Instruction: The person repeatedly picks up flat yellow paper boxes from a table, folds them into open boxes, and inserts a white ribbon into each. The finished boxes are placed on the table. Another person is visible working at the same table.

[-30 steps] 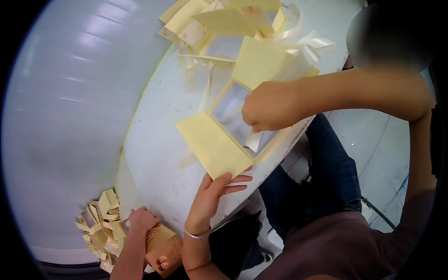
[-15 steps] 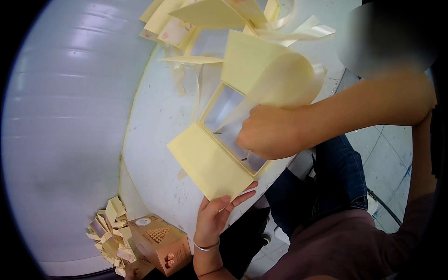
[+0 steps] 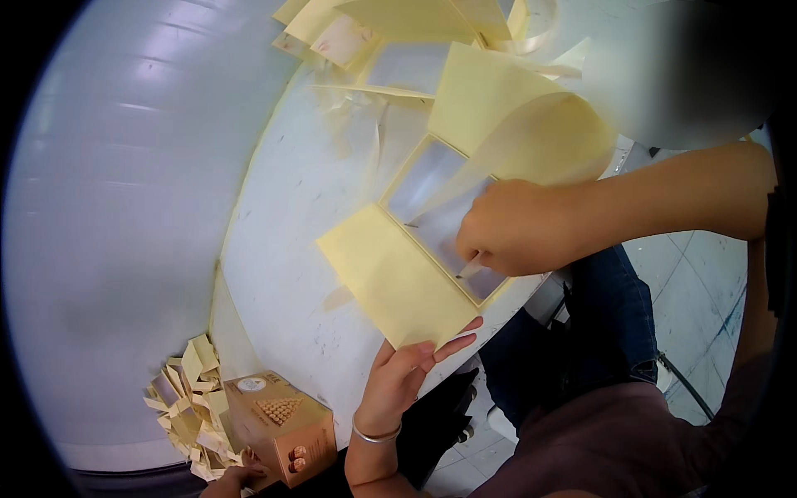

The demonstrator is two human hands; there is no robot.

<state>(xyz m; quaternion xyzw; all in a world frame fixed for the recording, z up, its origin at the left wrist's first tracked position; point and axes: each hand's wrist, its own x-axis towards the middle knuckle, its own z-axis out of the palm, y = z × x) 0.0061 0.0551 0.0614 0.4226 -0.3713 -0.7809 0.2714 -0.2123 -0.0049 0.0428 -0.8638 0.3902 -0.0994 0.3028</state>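
Observation:
A pale yellow gift box [image 3: 423, 187] lies opened out on the table, with a whitish inside and flaps to both sides. My left hand [image 3: 407, 369] grips the near corner of its yellow flap [image 3: 398, 278], thumb on top and fingers beneath. Over the tray part, my right hand [image 3: 515, 228] is closed in a pinch on a cream ribbon [image 3: 470, 267], whose short length runs to a small slot in the box. From another slot, sheer ribbon rises in a wide loop past my right hand. The right fingertips are partly hidden.
More yellow boxes [image 3: 390, 21] and loose ribbons lie at the far end of the white table [image 3: 274, 224]. At the lower left, a brown carton [image 3: 282, 419] stands beside a heap of yellow boxes [image 3: 187, 398]; another person's hand [image 3: 237, 477] touches it. A blurred grey shape fills the upper right.
The opened box and both hands sit further right in the picture. A short stretch of ribbon between my right hand and the slot shows more clearly. The other person's hand has come further into view.

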